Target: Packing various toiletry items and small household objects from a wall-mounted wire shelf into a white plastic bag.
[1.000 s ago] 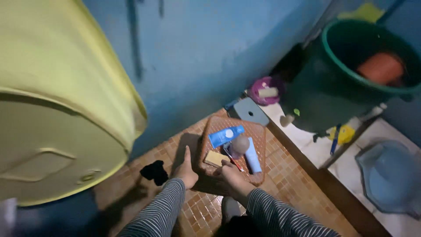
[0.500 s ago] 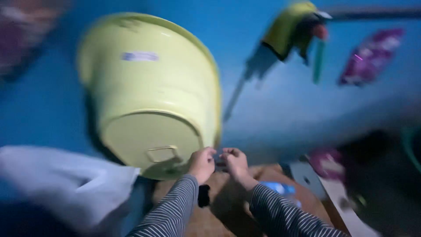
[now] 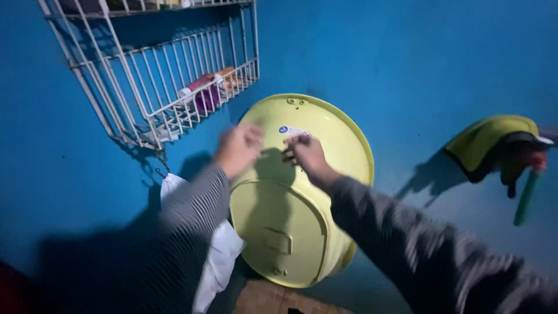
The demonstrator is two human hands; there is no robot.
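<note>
Before the hanging yellow basin [image 3: 302,192], both hands [image 3: 273,151] raised, grip unclear; bottles [image 3: 203,93] in wire rack [image 3: 157,87].

"What's around me?"
"I see a deep blue painted wall [image 3: 407,52], dimly lit, with a white wire rack [image 3: 168,87] mounted high."
"Below?"
"Brown mosaic tile floor [image 3: 273,299]."

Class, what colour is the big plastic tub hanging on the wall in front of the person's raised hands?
Pale yellow-green: the tub, seen in the head view.
</note>
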